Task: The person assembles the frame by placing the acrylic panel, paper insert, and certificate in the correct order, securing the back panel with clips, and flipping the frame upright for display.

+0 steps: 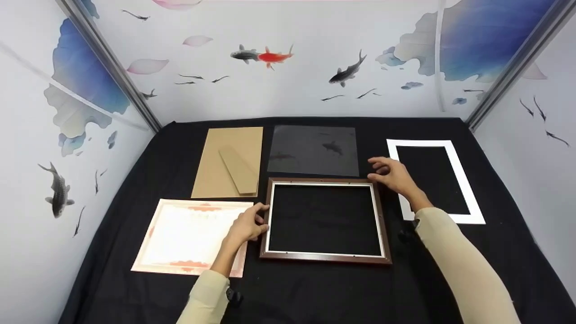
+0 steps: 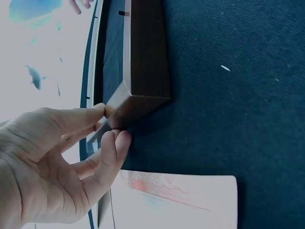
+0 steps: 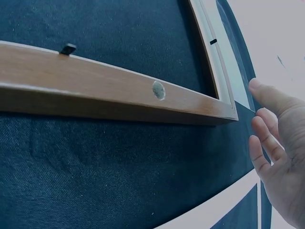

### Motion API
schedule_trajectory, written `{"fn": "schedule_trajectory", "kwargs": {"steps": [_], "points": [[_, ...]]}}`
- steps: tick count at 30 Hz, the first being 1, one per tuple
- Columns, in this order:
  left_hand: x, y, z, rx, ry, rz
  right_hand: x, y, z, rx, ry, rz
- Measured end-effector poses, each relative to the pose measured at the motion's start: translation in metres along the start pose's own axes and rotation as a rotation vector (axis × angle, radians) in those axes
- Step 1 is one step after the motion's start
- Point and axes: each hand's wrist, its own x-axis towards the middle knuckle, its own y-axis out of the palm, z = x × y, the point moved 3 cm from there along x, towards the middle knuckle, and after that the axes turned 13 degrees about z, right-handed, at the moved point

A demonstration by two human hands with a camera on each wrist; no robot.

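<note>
A brown picture frame (image 1: 324,257) with a silvery inner edge lies on the black cloth, its middle showing only the cloth. At its left rail, my left hand (image 1: 245,225) pinches the edge between thumb and fingers, and the left wrist view shows the fingertips at the rail's (image 2: 136,102) lower side. Just off the frame's upper right corner hovers my right hand (image 1: 398,177), fingers loosely bent and holding nothing. Small dark tabs and a pale round spot (image 3: 159,90) show on the rail in the right wrist view.
Left of the frame lies a certificate (image 1: 189,234) with a reddish border. Behind are a brown backing board (image 1: 209,162) with a stand leg (image 1: 238,173) and a glossy transparent sheet (image 1: 310,150). A white mat (image 1: 462,180) lies right. Printed panels enclose the table.
</note>
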Motion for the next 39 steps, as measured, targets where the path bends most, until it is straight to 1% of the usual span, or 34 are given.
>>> {"fn": "schedule_trajectory", "kwargs": {"steps": [8,14,21,26,29,35,39], "points": [[-0.008,0.0,-0.002,0.052,-0.009,-0.02,0.008,0.003,-0.009,-0.048,-0.004,0.013],[-0.006,0.002,-0.008,0.095,-0.025,-0.019,0.018,-0.003,-0.011,-0.037,0.009,0.008],[-0.003,0.003,-0.009,0.11,-0.045,-0.018,0.031,-0.004,-0.009,-0.044,0.032,0.103],[-0.003,0.002,-0.009,0.13,-0.033,-0.031,0.04,-0.003,-0.01,-0.026,0.045,0.145],[-0.002,0.001,-0.009,0.135,-0.041,-0.027,0.045,-0.003,-0.011,-0.031,0.049,0.191],[-0.001,0.001,-0.009,0.136,-0.033,-0.024,0.051,0.0,-0.012,-0.046,0.048,0.231],[-0.001,-0.001,-0.009,0.138,-0.029,-0.02,0.056,0.003,-0.013,-0.051,0.056,0.277]]}}
